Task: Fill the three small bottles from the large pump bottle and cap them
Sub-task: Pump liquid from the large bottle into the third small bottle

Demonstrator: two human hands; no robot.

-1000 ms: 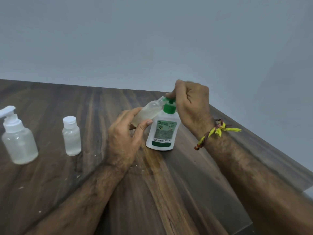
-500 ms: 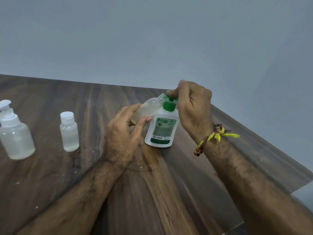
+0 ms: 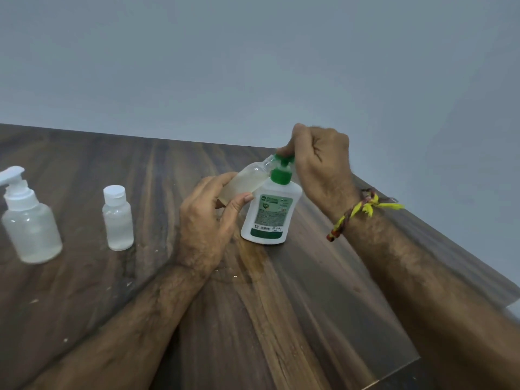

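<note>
- Here, I was in the middle of the filling step: my left hand (image 3: 208,220) gripped a small clear bottle (image 3: 243,182), tilted with its open mouth up against the green spout of the pump bottle (image 3: 268,213).
- My right hand (image 3: 318,164) sat curled over the green pump head (image 3: 281,171), fingers clenched on it and bearing down from above.
- The pump bottle stood upright on the wooden table (image 3: 281,319), near the middle, with the tilted bottle at its ten o'clock, mouth touching the nozzle.
- Over at nine o'clock from my left hand stood a capped small bottle (image 3: 117,219), and past it, at the table's left edge, a clear bottle with a white pump top (image 3: 28,220); both looked to hold liquid already, so I judged this the last of the three.
- The held bottle seemed partly full, though I could not tell how high.
- Next, I reckoned, would come more steady strokes with the mouth kept under the spout, then fetching its cap, which I could not see anywhere.
</note>
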